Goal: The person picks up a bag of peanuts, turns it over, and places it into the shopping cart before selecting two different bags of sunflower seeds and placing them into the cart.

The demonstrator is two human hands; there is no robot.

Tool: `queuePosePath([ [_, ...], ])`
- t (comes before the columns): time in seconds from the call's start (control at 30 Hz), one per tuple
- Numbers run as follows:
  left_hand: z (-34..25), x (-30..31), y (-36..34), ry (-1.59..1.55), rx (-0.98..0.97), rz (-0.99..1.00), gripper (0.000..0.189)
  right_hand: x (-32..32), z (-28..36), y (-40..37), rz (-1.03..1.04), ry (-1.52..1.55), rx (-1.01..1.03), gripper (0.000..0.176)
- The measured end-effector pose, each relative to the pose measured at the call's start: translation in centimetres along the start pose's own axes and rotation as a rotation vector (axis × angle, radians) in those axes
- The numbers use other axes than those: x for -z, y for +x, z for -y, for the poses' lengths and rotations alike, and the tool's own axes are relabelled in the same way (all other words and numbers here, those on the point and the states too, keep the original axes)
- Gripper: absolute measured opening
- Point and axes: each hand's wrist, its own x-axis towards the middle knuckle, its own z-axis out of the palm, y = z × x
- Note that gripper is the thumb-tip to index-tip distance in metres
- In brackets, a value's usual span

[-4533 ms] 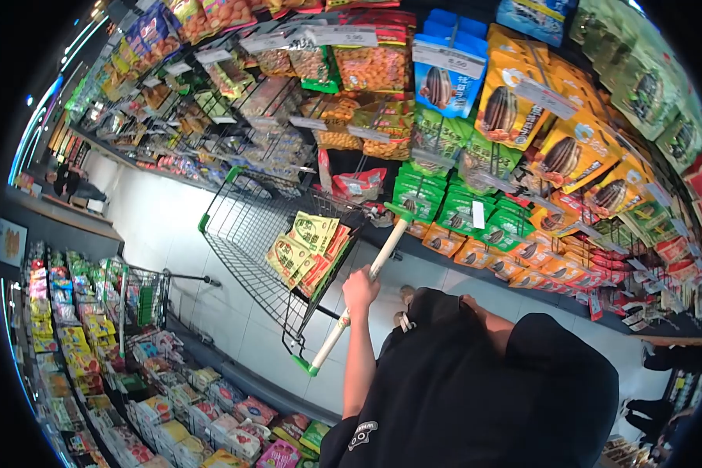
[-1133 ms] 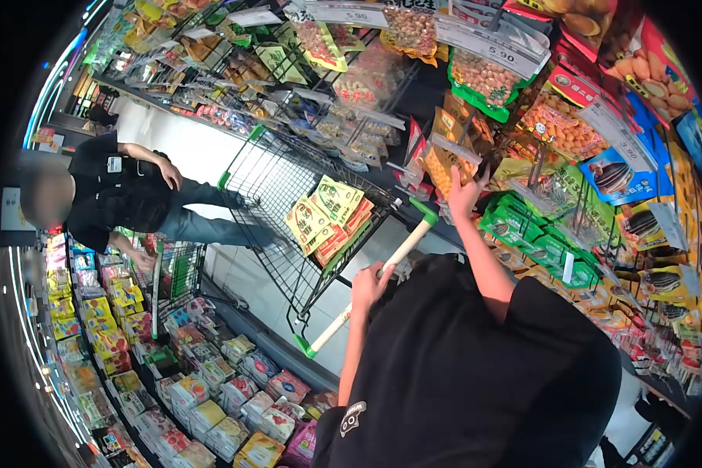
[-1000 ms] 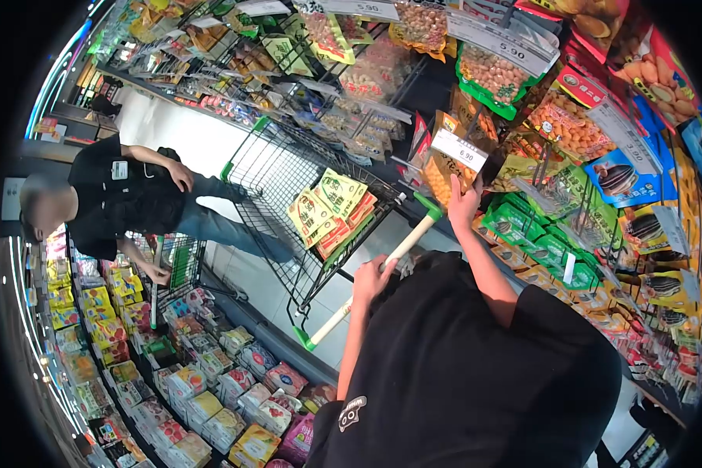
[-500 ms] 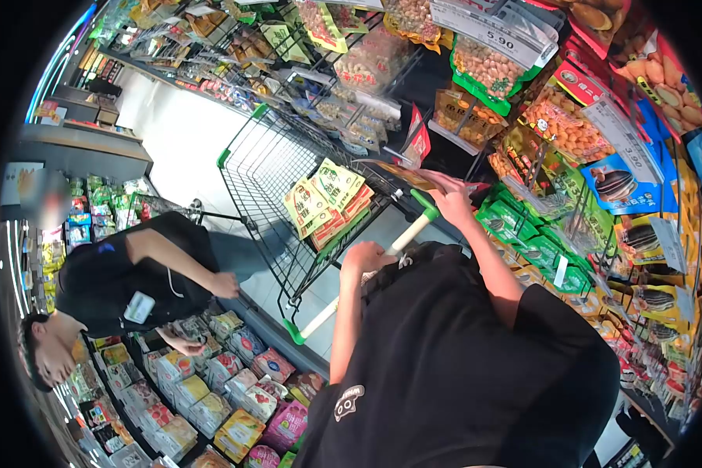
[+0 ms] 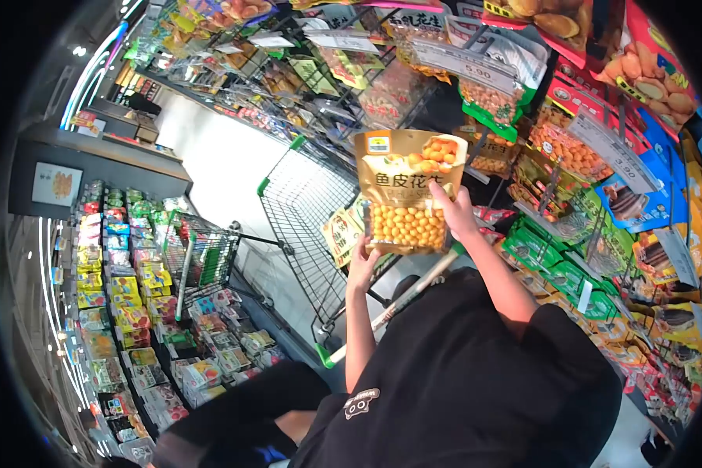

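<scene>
A gold bag of coated peanuts (image 5: 408, 191) is held upright above the shopping cart, its front with a clear window facing me. My right hand (image 5: 457, 215) grips its right side, the thumb lying over the front. At the lower left corner, my left hand (image 5: 360, 267) closes on the bag's edge. Below the bag is the cart's pale handle (image 5: 402, 306) with green ends; neither hand is on it. Yellow-green packages (image 5: 342, 236) lie in the wire cart (image 5: 292, 210), partly hidden behind the bag.
Racks of hanging snack bags (image 5: 569, 129) with price tags rise close on the right. Another person's dark-clothed arm (image 5: 249, 409) is at the lower left. A second cart (image 5: 203, 253) stands beside the stepped display of packages (image 5: 132, 312). Pale floor (image 5: 203, 140) runs ahead.
The bag, earlier low by my right hand near the rack, is now raised in front of me. My left hand has left the cart handle for the bag. The other person has moved nearer.
</scene>
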Motion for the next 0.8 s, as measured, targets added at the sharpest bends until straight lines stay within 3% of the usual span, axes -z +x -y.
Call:
queuePosePath([
  [0.1, 0.1, 0.4, 0.9, -0.147, -0.086, 0.074, 0.074, 0.9, -1.3, 0.0, -0.007, 0.109, -0.13, 0.032],
  [0.13, -3.1, -1.8, -0.1, -0.206, -0.105, 0.171, 0.066, 0.8, -1.3, 0.0, -0.026, 0.113, -0.109, 0.032],
  [0.3, -3.3, -3.6, -0.4, 0.112, -0.087, 0.075, 0.025, 1.6, -0.3, -0.9, -0.056, 0.109, -0.128, 0.035],
  [0.47, -5.2, -5.9, -1.2, 0.116, -0.1, 0.08, 0.024, 2.9, -0.1, -1.1, -0.1, 0.053, -0.24, 0.041],
  [0.6, -4.2, -5.4, -0.9, 0.158, -0.098, -0.001, 0.026, 4.6, 1.5, -1.2, 0.169, 0.37, -0.413, 0.054],
  [0.63, -4.3, -5.5, -1.1, 0.119, -0.081, 0.012, 0.028, 4.6, 1.4, -1.6, 0.218, 0.255, -0.322, 0.066],
  [0.7, -4.7, -5.4, -1.1, 0.065, -0.035, 0.097, 0.037, 4.9, 1.4, -1.7, 0.362, 0.578, -0.368, 0.075],
  [0.73, -4.8, -5.8, -1.1, -0.08, -0.019, 0.143, 0.04, 4.8, 1.5, -1.8, 0.431, 0.741, -0.395, 0.08],
  [0.8, -4.6, -6.9, -2.1, -0.374, 0.037, 0.217, 0.047, 3.4, 0.5, -1.5, 0.459, 0.769, -0.342, 0.084],
])
